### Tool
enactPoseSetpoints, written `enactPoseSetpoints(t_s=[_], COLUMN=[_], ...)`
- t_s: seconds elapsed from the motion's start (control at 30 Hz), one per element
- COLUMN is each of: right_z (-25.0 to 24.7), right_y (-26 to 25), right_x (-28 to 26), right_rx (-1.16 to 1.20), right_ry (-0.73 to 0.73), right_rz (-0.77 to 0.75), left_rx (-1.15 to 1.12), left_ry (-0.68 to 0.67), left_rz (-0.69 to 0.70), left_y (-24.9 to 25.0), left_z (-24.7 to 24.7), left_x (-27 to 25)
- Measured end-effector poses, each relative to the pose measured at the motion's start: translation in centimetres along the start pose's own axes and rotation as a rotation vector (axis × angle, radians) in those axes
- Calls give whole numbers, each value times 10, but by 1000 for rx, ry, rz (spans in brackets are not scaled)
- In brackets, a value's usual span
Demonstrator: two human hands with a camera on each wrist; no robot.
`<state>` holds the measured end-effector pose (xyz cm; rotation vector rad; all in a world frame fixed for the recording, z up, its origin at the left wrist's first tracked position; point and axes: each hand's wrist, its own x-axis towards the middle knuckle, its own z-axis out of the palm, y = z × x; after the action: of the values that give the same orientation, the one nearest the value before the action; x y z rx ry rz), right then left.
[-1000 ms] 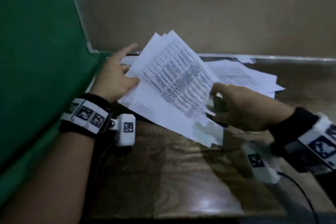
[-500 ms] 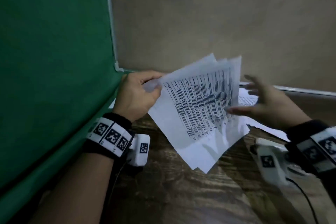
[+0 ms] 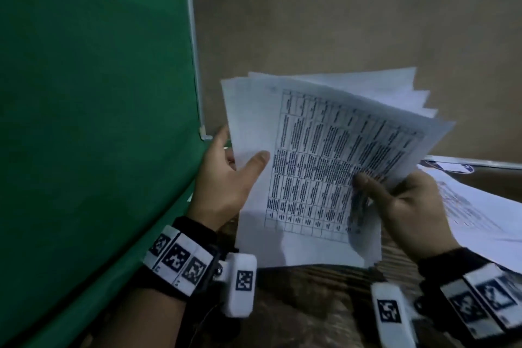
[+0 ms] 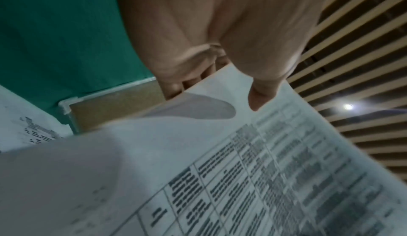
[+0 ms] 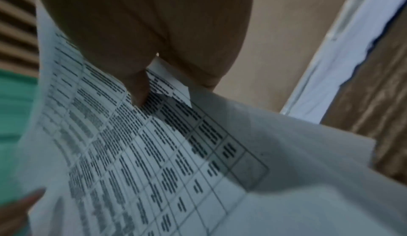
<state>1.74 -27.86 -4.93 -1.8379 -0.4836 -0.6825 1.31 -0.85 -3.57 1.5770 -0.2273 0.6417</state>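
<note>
Papers (image 3: 310, 150) raised, left hand (image 3: 223, 189) and right hand (image 3: 412, 212) (grip open earlier) both pinching them.

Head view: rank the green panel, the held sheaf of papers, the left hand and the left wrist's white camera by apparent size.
1. green panel, by far.
2. sheaf of papers.
3. left hand.
4. white camera, though it sits nearer the lens, so its real size is unsure.
</note>
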Motion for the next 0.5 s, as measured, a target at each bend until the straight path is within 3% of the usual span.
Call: enactPoseSetpoints(t_s=[0.1, 0.2, 0.4, 0.5], right_z=[0, -3, -5, -3], right_y=[-5, -4, -1, 6], right_x=[-3, -5, -8, -9], right_rx=[-79, 106, 237, 161], right_ry=[104, 166, 160, 133], right_rz=[-158, -197, -131, -63], left_rx=[49, 48, 97, 162], left_ry=[2, -14, -98, -105], left_rz=[125, 226, 148, 68], left_y=[4, 7, 8, 8], left_z=[11, 20, 23, 23], left_x=[-9, -18, -22, -25])
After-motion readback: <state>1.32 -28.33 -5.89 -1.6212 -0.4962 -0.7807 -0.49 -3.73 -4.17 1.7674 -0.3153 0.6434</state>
